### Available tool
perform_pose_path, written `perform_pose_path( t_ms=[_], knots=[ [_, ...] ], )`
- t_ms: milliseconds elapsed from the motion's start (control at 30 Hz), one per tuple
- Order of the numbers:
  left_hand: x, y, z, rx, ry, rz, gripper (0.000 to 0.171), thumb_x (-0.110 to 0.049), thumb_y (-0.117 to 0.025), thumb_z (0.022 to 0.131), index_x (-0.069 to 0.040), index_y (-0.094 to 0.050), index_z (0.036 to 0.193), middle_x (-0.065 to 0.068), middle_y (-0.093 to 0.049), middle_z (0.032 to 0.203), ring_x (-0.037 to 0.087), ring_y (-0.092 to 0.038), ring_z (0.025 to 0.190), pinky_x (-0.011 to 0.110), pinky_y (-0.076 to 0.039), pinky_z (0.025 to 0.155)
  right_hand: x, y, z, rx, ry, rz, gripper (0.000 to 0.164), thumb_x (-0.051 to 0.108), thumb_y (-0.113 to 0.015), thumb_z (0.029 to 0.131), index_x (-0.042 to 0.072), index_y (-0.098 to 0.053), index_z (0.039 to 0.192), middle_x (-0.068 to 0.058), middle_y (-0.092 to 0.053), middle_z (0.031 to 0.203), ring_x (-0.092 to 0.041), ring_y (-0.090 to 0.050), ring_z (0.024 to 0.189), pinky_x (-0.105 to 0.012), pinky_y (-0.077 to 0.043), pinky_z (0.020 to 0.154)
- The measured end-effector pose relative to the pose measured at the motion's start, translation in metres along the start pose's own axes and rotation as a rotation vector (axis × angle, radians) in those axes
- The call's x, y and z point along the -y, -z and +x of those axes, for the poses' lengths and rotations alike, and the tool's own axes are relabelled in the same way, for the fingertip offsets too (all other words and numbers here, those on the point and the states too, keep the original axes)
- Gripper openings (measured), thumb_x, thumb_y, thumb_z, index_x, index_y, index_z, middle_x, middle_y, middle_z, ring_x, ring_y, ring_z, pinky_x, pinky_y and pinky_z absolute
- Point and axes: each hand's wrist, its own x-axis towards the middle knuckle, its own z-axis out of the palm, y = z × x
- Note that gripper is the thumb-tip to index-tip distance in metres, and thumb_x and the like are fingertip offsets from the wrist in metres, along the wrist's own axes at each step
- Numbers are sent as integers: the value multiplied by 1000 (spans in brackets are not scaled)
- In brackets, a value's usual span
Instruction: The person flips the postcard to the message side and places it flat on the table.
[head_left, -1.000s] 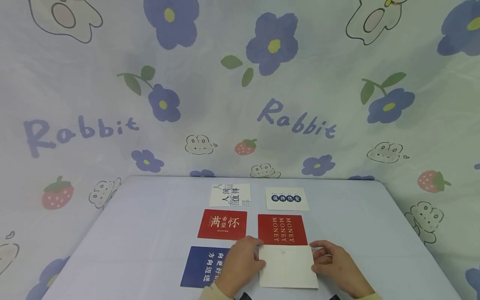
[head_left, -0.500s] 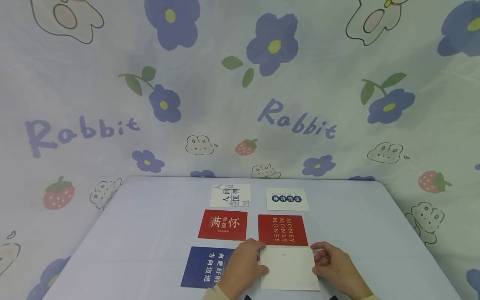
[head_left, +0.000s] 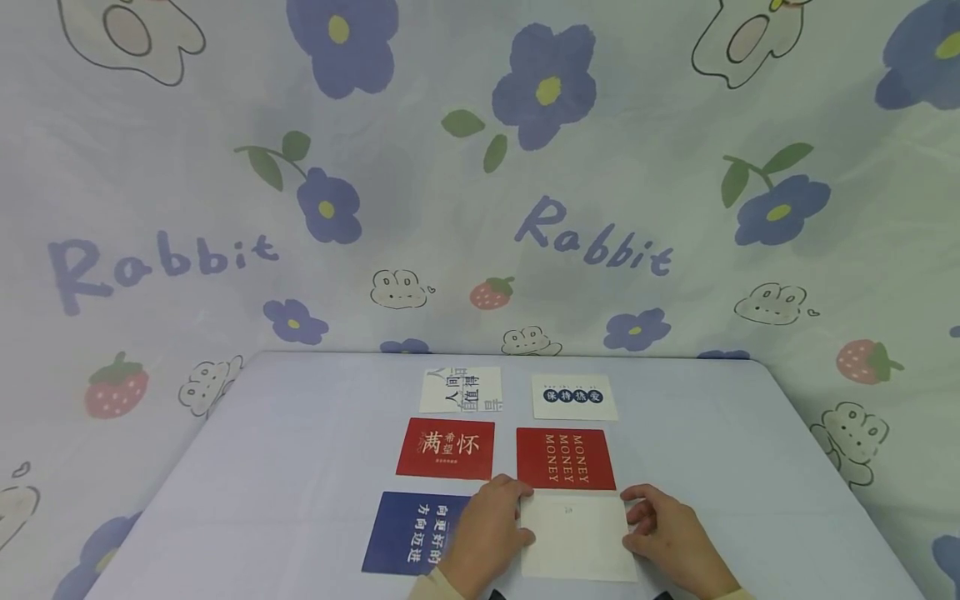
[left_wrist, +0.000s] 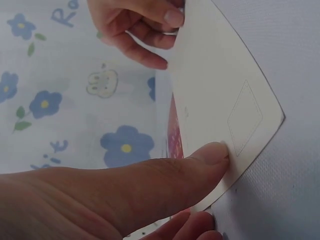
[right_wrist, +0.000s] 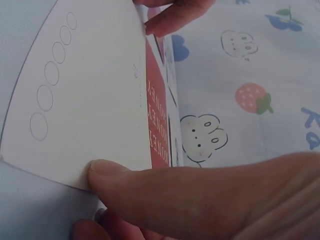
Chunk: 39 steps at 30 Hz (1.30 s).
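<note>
A cream postcard (head_left: 577,537), its writing side up, lies at the front of the table between both hands. Faint outlines show on it: a stamp box in the left wrist view and a row of small circles in the right wrist view. My left hand (head_left: 486,529) pinches its left edge, thumb on top and fingers at the border. On the right edge my right hand (head_left: 670,535) grips likewise, with the thumb (right_wrist: 112,172) on the face. Just beyond the card's far edge is a red MONEY card (head_left: 566,458).
A blue card (head_left: 405,533) lies left, partly covered by my left hand. Farther back are another red card (head_left: 446,450) and two white cards, one with grey and blue characters (head_left: 461,390), one with blue dots (head_left: 573,397). A patterned cloth (head_left: 420,233) hangs behind the table.
The postcard and my left hand have shifted very slightly right and toward me, showing more of the blue card. Both hands keep their hold on the edges.
</note>
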Motion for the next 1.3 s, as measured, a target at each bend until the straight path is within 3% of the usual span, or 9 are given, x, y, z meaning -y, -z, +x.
perform_pose_path(
  t_ms=[567,800,1033,1300],
  knots=[
    [-2,3,-1,3,-2,23,46,-14,-92,66,-7,-74,108,5,-67,104,19,-65,89,42,-58,85,-2,-3,-1,-8,45,-51,43,1,-83,73,3,-66,112,0,-58,86,-16,-53,77,-28,-52,66],
    [-4,2,0,31,9,92,32,-17,-91,69,-5,-79,96,5,-67,110,22,-68,100,41,-56,90,-3,-3,-2,-8,46,-47,43,0,-83,73,4,-66,112,0,-58,85,-16,-53,77,-28,-52,66],
    [-3,4,-3,17,-38,115,29,-20,-88,73,-5,-79,97,4,-66,114,22,-68,101,39,-57,88,-3,-3,-2,-3,40,-42,43,0,-83,73,4,-66,113,0,-58,85,-16,-54,77,-29,-52,66],
    [2,13,-2,-26,-37,44,28,-21,-87,75,-9,-79,99,4,-68,109,22,-69,97,41,-58,85,-2,0,-3,6,26,3,42,4,-82,76,3,-66,115,0,-60,86,-16,-55,77,-29,-53,67]
  ],
)
